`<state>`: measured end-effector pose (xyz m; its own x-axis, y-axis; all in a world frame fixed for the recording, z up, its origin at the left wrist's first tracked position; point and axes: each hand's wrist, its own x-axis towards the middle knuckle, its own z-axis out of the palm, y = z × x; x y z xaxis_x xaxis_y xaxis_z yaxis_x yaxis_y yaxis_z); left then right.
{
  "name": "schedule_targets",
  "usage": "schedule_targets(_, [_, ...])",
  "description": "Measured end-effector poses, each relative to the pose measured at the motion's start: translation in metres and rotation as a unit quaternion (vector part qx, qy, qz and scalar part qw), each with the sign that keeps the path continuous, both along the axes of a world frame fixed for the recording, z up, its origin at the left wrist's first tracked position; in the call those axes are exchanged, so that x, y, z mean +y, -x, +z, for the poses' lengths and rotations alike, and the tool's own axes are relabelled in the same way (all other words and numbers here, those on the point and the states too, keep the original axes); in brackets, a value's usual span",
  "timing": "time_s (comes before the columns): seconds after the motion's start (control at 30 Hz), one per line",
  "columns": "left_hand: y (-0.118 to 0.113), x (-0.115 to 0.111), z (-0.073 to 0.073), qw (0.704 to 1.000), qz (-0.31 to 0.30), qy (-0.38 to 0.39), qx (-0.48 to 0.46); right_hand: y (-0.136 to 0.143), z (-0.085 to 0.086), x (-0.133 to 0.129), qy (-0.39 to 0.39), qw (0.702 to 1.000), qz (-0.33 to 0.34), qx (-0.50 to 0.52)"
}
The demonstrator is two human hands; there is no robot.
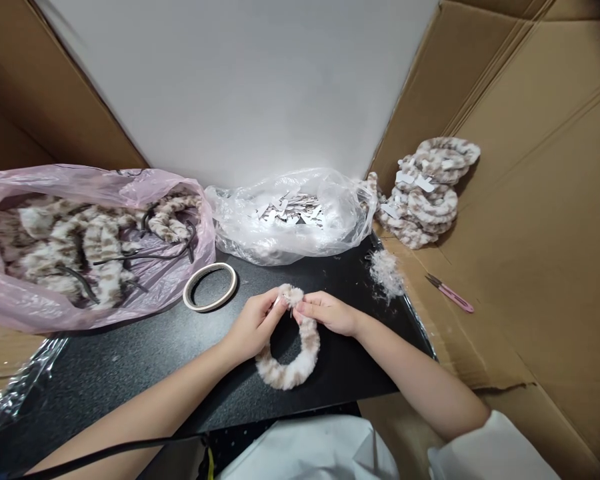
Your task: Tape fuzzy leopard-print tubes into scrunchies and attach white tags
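Observation:
A fluffy white-and-beige headband (293, 373), bent into a ring, hangs between my two hands above the dark tabletop. My left hand (255, 323) grips it at the upper left, thumb and fingers pinched on the plush. At the upper right, my right hand (327, 312) pinches it too, the fingertips close to those of the left. A short plush part rises between the thumbs. The spot where the fingertips meet is partly hidden, so I cannot tell whether the ring is closed there.
Left, a pink plastic bag (207, 247) holds plush pieces with dark bands. A clear bag (260, 250) of white tags lies at the back. A tape roll (210, 308) is left of my hands. Right are stacked tagged headbands (433, 200), thread scraps (386, 272) and pink-handled snips (450, 293).

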<state>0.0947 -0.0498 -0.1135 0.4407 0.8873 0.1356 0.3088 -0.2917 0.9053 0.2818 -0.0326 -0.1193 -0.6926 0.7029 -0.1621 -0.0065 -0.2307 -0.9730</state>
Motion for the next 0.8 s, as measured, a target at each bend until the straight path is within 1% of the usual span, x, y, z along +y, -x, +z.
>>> schedule_targets(0.1, [-0.001,-0.001,0.002,1.0,-0.002,0.019,0.007,0.001,-0.002,-0.003,0.008,0.999,-0.022,0.031])
schedule_targets(0.13, [-0.001,-0.001,0.003,1.0,-0.007,0.027,0.007,0.001,-0.003,-0.003,0.022,0.998,-0.023,0.047])
schedule_targets(0.23, [-0.001,-0.002,0.002,0.999,-0.007,0.05,-0.013,-0.002,-0.004,-0.002,0.106,0.99,-0.023,0.093])
schedule_targets(0.33, [0.0,-0.001,-0.002,0.996,0.009,0.076,-0.035,-0.001,-0.002,0.0,0.2,0.974,-0.025,0.107])
schedule_targets(0.4, [0.001,0.0,-0.004,0.996,0.019,0.081,-0.039,0.0,0.001,0.001,0.213,0.971,-0.028,0.106])
schedule_targets(0.43, [0.001,0.0,-0.004,0.996,0.023,0.077,-0.039,0.0,0.003,0.001,0.198,0.974,-0.036,0.099])
schedule_targets(0.5, [0.003,0.001,-0.004,0.996,0.037,0.061,-0.044,-0.006,0.013,0.003,0.127,0.987,-0.072,0.071])
schedule_targets(0.53, [0.005,0.001,-0.004,0.996,0.043,0.057,-0.047,-0.013,0.022,0.005,0.075,0.99,-0.104,0.053])
schedule_targets(0.57, [0.007,0.002,-0.004,0.996,0.046,0.054,-0.055,-0.023,0.035,0.009,0.012,0.989,-0.145,0.031])
schedule_targets(0.6, [0.009,0.002,-0.004,0.995,0.059,0.051,-0.061,-0.036,0.052,0.015,-0.063,0.979,-0.195,0.005])
schedule_targets(0.63, [0.011,0.004,-0.006,0.994,0.081,0.05,-0.059,-0.053,0.073,0.022,-0.148,0.956,-0.251,-0.026])
schedule_targets(0.67, [0.013,0.005,-0.007,0.993,0.098,0.043,-0.056,-0.072,0.097,0.03,-0.245,0.917,-0.307,-0.068])
schedule_targets(0.7, [0.015,0.007,-0.009,0.993,0.1,0.038,-0.053,-0.094,0.124,0.04,-0.35,0.855,-0.364,-0.12])
schedule_targets(0.73, [0.016,0.008,-0.011,0.993,0.103,0.029,-0.05,-0.116,0.151,0.051,-0.45,0.766,-0.425,-0.173])
schedule_targets(0.77, [0.016,0.009,-0.013,0.994,0.101,0.019,-0.044,-0.137,0.179,0.065,-0.53,0.666,-0.474,-0.225])
schedule_targets(0.8, [0.016,0.01,-0.014,0.995,0.094,0.007,-0.037,-0.158,0.204,0.08,-0.579,0.583,-0.497,-0.281])
